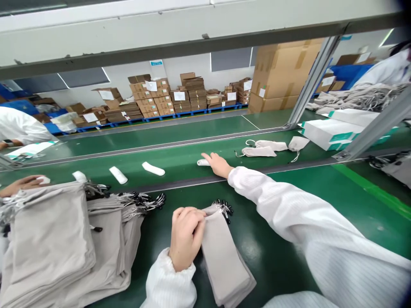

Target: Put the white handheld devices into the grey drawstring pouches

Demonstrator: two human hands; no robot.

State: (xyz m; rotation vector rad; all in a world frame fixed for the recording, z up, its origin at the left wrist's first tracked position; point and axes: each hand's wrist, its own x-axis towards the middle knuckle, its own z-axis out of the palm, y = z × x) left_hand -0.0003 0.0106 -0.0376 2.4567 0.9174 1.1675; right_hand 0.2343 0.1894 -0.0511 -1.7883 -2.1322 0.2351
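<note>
My left hand [188, 235] is closed with its fingertips on the upper edge of a stack of narrow grey drawstring pouches [224, 256]. Black cord ends [224, 208] bunch at the top of that stack. My right hand [218, 164] reaches onto the green conveyor belt, fingers stretched out over a small white elongated device [203, 162]; part of the device is hidden beneath the hand. More white devices lie to the left on the belt, among them a curved one [153, 168] and a shorter one [118, 175].
Larger grey drawstring bags [51, 231] are piled at left. Another person's hand [25, 185] holds a white piece behind them. Filled pouches [258, 151] lie farther right on the belt, near white boxes [330, 131] and a metal post [313, 81].
</note>
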